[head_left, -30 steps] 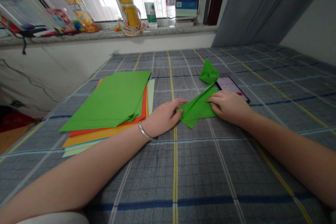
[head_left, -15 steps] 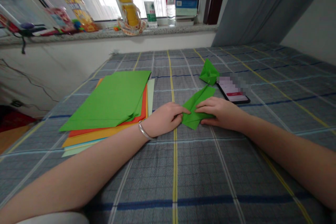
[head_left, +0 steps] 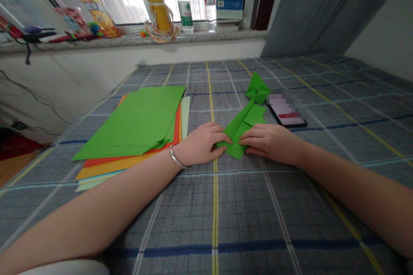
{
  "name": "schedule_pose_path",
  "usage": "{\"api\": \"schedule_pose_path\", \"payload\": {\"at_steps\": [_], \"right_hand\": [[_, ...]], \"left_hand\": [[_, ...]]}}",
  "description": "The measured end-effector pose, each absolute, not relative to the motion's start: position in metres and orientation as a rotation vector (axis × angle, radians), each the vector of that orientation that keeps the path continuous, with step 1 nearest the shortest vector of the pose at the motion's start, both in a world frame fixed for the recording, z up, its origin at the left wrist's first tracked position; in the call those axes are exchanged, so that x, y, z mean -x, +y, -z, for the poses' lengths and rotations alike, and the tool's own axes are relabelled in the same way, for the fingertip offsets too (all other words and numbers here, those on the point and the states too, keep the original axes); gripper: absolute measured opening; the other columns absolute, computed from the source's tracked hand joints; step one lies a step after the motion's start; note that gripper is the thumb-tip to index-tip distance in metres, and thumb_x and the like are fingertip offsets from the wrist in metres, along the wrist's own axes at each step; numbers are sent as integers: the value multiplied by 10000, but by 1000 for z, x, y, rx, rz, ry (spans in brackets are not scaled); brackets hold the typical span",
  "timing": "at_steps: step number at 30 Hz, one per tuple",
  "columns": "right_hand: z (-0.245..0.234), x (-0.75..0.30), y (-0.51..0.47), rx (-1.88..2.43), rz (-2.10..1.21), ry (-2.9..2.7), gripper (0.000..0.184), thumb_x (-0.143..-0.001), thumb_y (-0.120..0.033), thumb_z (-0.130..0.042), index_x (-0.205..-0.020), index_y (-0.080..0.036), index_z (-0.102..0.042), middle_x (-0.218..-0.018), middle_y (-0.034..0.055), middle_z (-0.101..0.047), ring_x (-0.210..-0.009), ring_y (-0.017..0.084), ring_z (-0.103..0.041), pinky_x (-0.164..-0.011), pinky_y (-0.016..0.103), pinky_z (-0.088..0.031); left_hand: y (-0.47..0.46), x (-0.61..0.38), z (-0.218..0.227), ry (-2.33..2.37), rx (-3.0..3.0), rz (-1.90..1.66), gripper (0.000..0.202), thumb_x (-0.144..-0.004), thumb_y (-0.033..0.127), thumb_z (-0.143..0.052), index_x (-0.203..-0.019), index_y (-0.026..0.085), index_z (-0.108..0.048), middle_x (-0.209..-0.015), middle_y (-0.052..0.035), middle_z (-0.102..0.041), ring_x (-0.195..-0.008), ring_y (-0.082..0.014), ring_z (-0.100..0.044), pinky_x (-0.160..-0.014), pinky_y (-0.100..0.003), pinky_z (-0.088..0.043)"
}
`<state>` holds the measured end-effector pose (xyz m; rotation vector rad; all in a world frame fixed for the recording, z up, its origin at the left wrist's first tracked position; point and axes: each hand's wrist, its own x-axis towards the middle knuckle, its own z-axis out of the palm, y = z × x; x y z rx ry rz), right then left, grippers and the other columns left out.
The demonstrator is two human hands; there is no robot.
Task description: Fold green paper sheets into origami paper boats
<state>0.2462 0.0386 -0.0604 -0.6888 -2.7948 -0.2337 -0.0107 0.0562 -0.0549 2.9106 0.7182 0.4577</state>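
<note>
A folded piece of green paper (head_left: 238,128) lies on the plaid cloth between my two hands, its creases and overlapping flaps showing. My left hand (head_left: 206,142), with a silver bangle at the wrist, grips the left corner between thumb and fingers. On the right side my right hand (head_left: 267,142) has its fingers closed together on the lower right edge, which they partly cover. Just beyond the paper stands a second folded green paper shape (head_left: 256,88), pointed at the top.
Left of my hands lies a stack of coloured paper sheets (head_left: 138,120), green on top. A phone (head_left: 285,109) rests at the right. Bottles (head_left: 184,4), boxes (head_left: 229,4) and a yellow container (head_left: 160,13) line the windowsill behind the plaid-covered surface (head_left: 187,219).
My right hand has slid slightly down and toward me, uncovering a flap on the paper's right side. The left edge is now lifted and folded inward a little at my left fingers.
</note>
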Motion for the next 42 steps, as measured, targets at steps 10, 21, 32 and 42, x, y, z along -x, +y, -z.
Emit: {"api": "schedule_pose_path", "payload": {"at_steps": [10,21,32,42], "right_hand": [[61,-234,30,665,380,-2838,278,-980,-348,-438,-1013,-197,-669,-949,48,-696,-836,195,-572,-695,328,-411],[62,-219,33,1012,87,-2674,215,-933,-335,-523,-816,-182,-620,-842,47,-632,-785,177,-542,-666,295,-358],[68,-217,38,1111,-181,-2570,127,-849,-237,-611,-762,-198,-527,-730,-8,-554,-708,150,-479,-633,270,-314],[69,-217,39,1121,-199,-2568,96,-836,-201,-574,-750,-193,-532,-731,2,-550,-712,155,-488,-642,274,-317]], "left_hand": [[60,13,54,653,-2822,-463,93,-826,182,-601,-868,179,-683,-885,-44,-625,-895,-180,-559,-875,-326,-440],[57,11,51,667,-2813,-437,122,-761,122,-606,-850,172,-672,-868,-43,-603,-883,-186,-542,-856,-327,-436],[55,11,54,669,-2800,-466,245,-756,120,-563,-996,164,-579,-903,-48,-587,-889,-187,-553,-854,-334,-461],[51,13,54,462,-3073,-602,239,-838,159,-533,-1020,194,-684,-1288,-132,-483,-1194,-273,-473,-1025,-449,-429]]}}
